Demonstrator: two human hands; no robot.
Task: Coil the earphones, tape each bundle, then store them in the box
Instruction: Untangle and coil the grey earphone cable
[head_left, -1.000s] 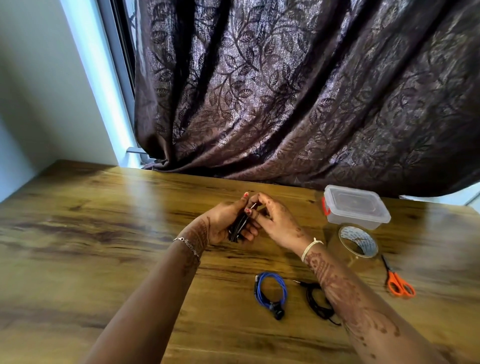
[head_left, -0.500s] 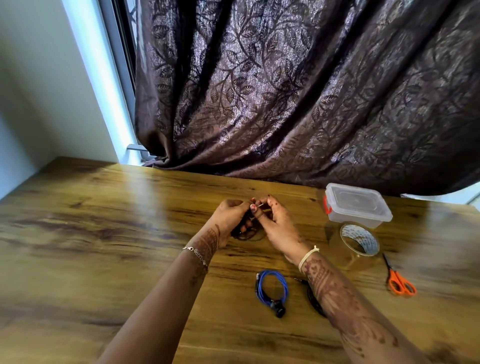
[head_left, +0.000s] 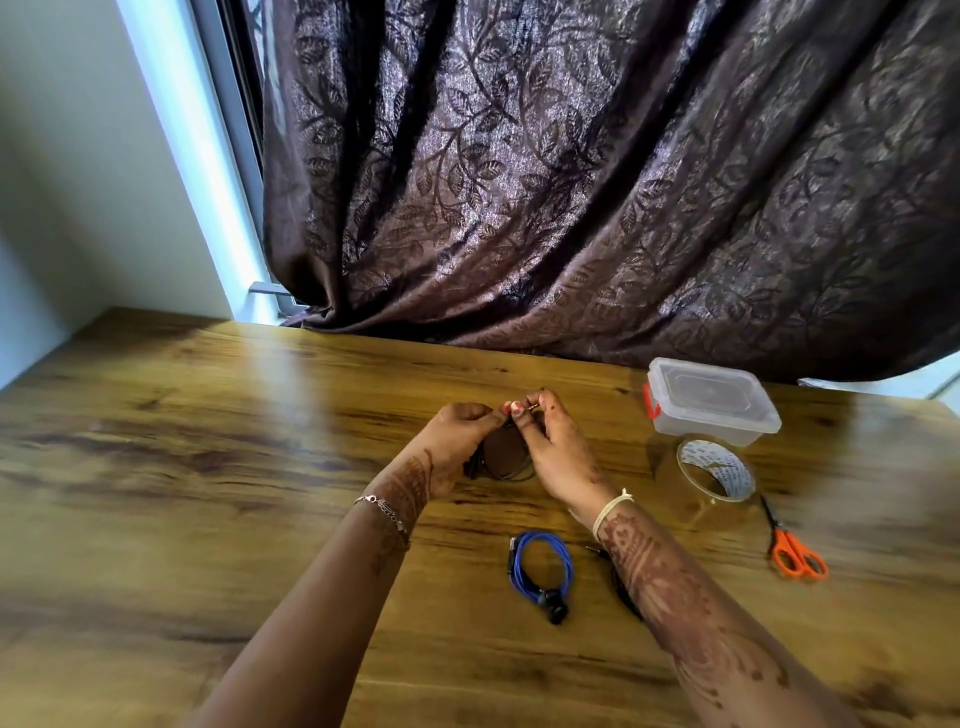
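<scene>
I hold the black earphones (head_left: 506, 460) off the wooden table (head_left: 208, 467), between both hands, a little past its middle toward the far edge. My left hand (head_left: 457, 441) curls its fingers round the left side of the coil. Its thumb and fingertips pinch the loops together at the top so they cannot spring apart. My right hand (head_left: 556, 457) pinches the free end of the same cable, with the small metal plug (head_left: 532, 408) showing between thumb and forefinger and the other fingers loosely bent below. I judge that I am finishing the winding, bringing the tail in before any tape goes on. Both wrists are raised and turned inward, and my forearms converge from the near edge.

The blue earphones (head_left: 540, 566) lie coiled on the table between my forearms, nearer to me than my hands. I cannot tell whether they are taped. A second black set (head_left: 621, 590) is mostly hidden under my right forearm.

The roll of clear tape (head_left: 717, 475) lies toward the right edge, just on the near side of the clear plastic box (head_left: 711, 405). The box stands lidded near the far right corner. The orange scissors (head_left: 797, 556) lie nearer still. I take it they sit there so my right hand can reach them while my left holds the bundle.
</scene>
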